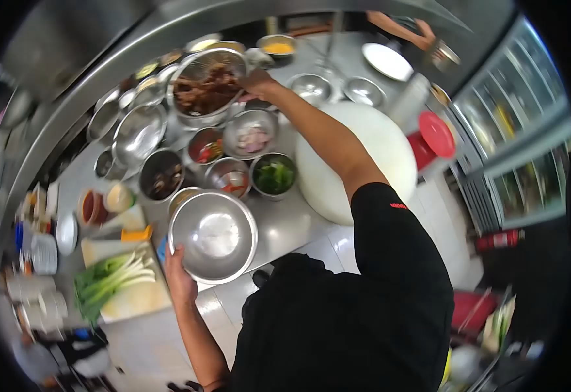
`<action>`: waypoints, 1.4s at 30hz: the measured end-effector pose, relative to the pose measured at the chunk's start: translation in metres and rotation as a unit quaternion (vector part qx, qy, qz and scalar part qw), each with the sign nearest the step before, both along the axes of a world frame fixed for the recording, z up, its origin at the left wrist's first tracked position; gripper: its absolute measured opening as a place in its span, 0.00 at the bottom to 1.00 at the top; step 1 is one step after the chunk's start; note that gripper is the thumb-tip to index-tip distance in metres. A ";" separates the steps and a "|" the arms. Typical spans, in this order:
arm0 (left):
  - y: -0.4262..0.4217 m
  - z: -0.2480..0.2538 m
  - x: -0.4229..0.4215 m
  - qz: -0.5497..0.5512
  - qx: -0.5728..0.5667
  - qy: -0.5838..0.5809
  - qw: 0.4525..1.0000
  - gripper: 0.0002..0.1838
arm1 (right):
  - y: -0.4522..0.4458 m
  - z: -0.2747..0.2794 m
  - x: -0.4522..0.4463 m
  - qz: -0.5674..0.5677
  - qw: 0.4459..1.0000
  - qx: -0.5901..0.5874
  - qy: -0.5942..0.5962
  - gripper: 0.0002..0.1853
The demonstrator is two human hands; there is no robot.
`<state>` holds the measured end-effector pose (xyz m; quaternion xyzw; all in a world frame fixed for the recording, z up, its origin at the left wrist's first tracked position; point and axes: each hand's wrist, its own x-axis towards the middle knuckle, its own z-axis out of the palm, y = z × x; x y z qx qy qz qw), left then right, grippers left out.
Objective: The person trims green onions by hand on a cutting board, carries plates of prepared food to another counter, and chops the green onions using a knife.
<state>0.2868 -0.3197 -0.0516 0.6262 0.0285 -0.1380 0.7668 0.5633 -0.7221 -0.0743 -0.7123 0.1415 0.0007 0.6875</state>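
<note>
My left hand [179, 277] grips the rim of a wide stainless steel mixing bowl [213, 238] with nothing inside. It is held over the near edge of the counter. My right hand [256, 83] reaches far forward and closes at the right rim of a large metal bowl [225, 60]; its fingertips are partly hidden. Reddish-brown meat pieces [204, 91] lie in that large bowl. Between my hands stand smaller bowls: one with pale pink chopped pieces [254, 139], another with cut green vegetables [274, 176], and one with red and green pieces [207, 147].
Leeks [115, 281] lie on a cutting board [142, 300] beside an orange-handled tool [136, 233]. A thick round white chopping block [357, 157] stands at right, near a red container [432, 137]. Across the counter shows another person's hand [422, 36]. A glass-door fridge [517, 111] is far right.
</note>
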 end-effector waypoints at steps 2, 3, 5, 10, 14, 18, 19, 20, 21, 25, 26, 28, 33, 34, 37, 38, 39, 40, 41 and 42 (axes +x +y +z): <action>-0.015 -0.015 0.015 -0.077 0.096 -0.070 0.990 0.24 | -0.002 0.038 -0.061 -0.056 0.994 0.068 -0.061 0.18; -0.036 -0.007 0.015 -0.097 0.051 -0.028 0.994 0.24 | -0.003 0.059 -0.096 -0.069 0.989 0.066 -0.114 0.17; -0.072 -0.006 0.023 -0.193 0.066 -0.033 0.978 0.25 | -0.017 0.089 -0.157 -0.119 0.985 0.052 -0.110 0.16; -0.190 -0.025 0.043 -0.318 0.073 -0.128 0.937 0.21 | -0.070 0.132 -0.285 -0.238 0.964 -0.013 -0.116 0.14; -0.278 -0.010 0.041 -0.334 0.108 -0.077 0.933 0.17 | -0.096 0.138 -0.350 -0.278 0.953 -0.031 -0.120 0.13; -0.350 -0.035 0.072 -0.321 0.175 -0.122 0.923 0.17 | -0.124 0.125 -0.371 -0.284 0.947 -0.055 -0.136 0.12; -0.361 -0.035 0.079 -0.321 0.188 -0.126 0.920 0.18 | -0.137 0.113 -0.366 -0.291 0.945 -0.048 -0.143 0.12; -0.368 -0.038 0.085 -0.308 0.227 -0.171 0.908 0.19 | -0.152 0.093 -0.362 -0.300 0.942 -0.042 -0.147 0.12; -0.377 -0.038 0.088 -0.295 0.264 -0.217 0.892 0.19 | -0.158 0.088 -0.357 -0.311 0.937 -0.038 -0.152 0.11; -0.395 -0.040 0.084 -0.127 0.320 -0.342 0.874 0.24 | -0.179 0.056 -0.338 -0.302 0.925 -0.061 -0.223 0.08; -0.396 -0.037 0.084 -0.122 0.338 -0.299 0.884 0.26 | -0.188 0.044 -0.332 -0.308 0.920 -0.095 -0.222 0.08; -0.401 -0.040 0.081 -0.005 0.167 -0.301 0.939 0.27 | -0.206 0.020 -0.323 -0.320 0.907 -0.164 -0.219 0.09; -0.403 -0.022 0.063 0.069 0.009 -0.289 0.955 0.31 | -0.207 -0.001 -0.324 -0.349 0.859 -0.309 -0.211 0.11; -0.408 -0.021 0.065 0.067 0.019 -0.304 0.950 0.31 | -0.203 0.000 -0.326 -0.351 0.848 -0.326 -0.227 0.11; -0.422 -0.026 0.072 0.033 0.004 -0.310 0.950 0.34 | -0.194 -0.009 -0.328 -0.363 0.840 -0.330 -0.233 0.11; -0.426 -0.030 0.073 0.025 0.004 -0.311 0.950 0.35 | -0.189 -0.011 -0.329 -0.367 0.841 -0.308 -0.252 0.10; -0.427 -0.026 0.071 0.016 0.003 -0.312 0.950 0.35 | -0.183 -0.013 -0.329 -0.370 0.841 -0.287 -0.270 0.10; -0.428 -0.025 0.067 0.018 0.009 -0.305 0.952 0.36 | -0.178 -0.014 -0.329 -0.374 0.841 -0.266 -0.288 0.10; -0.428 -0.024 0.062 0.017 0.003 -0.303 0.953 0.36 | -0.174 -0.015 -0.329 -0.378 0.840 -0.258 -0.293 0.10; -0.425 -0.012 0.050 0.015 -0.003 -0.300 0.954 0.36 | -0.170 -0.016 -0.330 -0.381 0.839 -0.250 -0.298 0.10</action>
